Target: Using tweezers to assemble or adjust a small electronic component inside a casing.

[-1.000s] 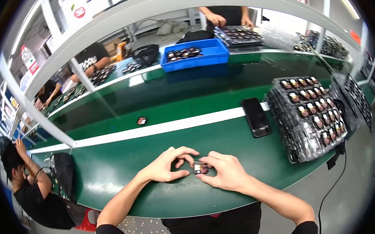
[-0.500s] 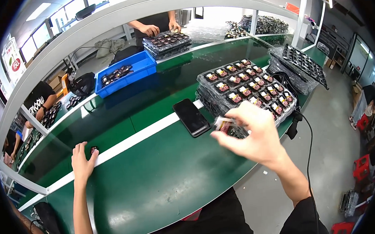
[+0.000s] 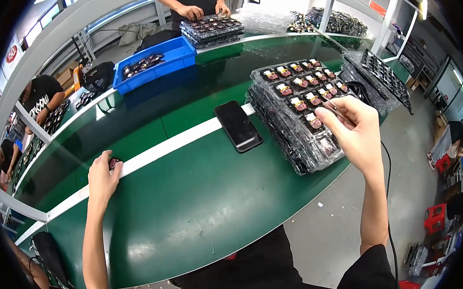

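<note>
On the far left part of the green bench, my left hand (image 3: 103, 178) has its thumb and index finger closed around a small dark piece (image 3: 115, 162) with a pinkish face. My right hand (image 3: 357, 132) is over the near right side of a stacked blister tray (image 3: 307, 132). Its thumb and fingers pinch a small packaged piece (image 3: 341, 112), mostly covered by the fingers, with a thin clear edge showing. Rows of small black pieces with pink and yellow labels sit in the tray's pockets. One labelled piece (image 3: 327, 146) lies in the nearest corner pocket.
A black phone (image 3: 238, 127) lies left of the tray stack. Beyond the white strip (image 3: 174, 141) stands a blue bin (image 3: 157, 67) with loose pieces. A black tray (image 3: 385, 76) leans at the right. Across the bench, a person's hands (image 3: 190, 12) work over another tray stack (image 3: 212, 30).
My right hand has moved up and right over the tray, uncovering its near corner. My left thumb and index finger have drawn in around the small piece. The view has shifted.
</note>
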Available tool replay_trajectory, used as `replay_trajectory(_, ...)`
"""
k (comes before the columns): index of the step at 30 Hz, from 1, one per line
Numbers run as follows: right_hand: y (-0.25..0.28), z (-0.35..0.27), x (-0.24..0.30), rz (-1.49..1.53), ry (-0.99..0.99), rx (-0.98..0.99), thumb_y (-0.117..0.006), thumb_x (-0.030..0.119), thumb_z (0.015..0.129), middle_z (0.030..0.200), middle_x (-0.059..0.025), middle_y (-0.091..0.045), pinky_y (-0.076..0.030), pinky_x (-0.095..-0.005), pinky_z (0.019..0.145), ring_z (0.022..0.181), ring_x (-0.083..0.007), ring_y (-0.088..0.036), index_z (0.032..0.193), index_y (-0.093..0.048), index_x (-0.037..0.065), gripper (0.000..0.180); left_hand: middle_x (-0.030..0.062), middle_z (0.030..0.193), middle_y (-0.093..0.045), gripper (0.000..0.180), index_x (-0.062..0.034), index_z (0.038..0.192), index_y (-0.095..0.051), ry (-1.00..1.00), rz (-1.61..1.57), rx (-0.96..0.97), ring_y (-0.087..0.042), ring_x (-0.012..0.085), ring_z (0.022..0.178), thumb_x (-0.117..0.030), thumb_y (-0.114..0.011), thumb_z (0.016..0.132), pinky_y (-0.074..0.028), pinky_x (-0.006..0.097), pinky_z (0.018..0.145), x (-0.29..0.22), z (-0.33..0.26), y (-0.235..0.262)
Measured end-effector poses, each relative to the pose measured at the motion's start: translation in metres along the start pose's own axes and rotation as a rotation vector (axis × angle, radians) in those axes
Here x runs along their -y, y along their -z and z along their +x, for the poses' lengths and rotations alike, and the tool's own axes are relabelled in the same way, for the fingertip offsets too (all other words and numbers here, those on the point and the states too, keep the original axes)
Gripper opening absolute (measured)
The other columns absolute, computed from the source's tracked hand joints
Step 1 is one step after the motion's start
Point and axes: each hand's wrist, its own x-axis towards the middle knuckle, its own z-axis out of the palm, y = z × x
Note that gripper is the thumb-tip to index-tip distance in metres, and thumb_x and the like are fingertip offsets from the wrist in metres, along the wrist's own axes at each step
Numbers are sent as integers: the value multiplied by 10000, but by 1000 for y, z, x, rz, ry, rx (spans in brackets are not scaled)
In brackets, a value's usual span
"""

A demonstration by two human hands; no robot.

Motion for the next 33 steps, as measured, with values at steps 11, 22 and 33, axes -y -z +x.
replay_trajectory(11, -119, -67, 46, 263, 301, 537, -816, -50, 970, 777, -64, -644, -406, -303, 535, 593, -125, -536, 1251, -815, -16, 283, 183, 1533, -671, 866, -38, 1640, -560, -577, -588, 314, -674, 399, 1352, -218, -943, 884, -552, 507, 1139, -119, -71, 4)
replay_trajectory(22, -205, -75, 30, 474, 83, 607, -878, 7, 935, 688, -4, -638, -313, -259, 536, 592, -32, -495, 1120, -884, 2, 185, 60, 1236, -689, 572, -98, 1305, -746, -434, -586, 289, -640, 271, 1117, -283, -999, 827, -476, 404, 966, -107, -83, -18)
replay_trajectory(33, -219, -86, 17, 423, 110, 649, -849, -20, 877, 642, -28, -607, -323, -284, 493, 520, -70, -501, 1005, -862, -32, 129, 13, 962, -747, 590, -86, 1234, -840, -380, -643, 352, -646, 162, 850, -318, -1052, 735, -433, 317, 728, -109, -76, -19)
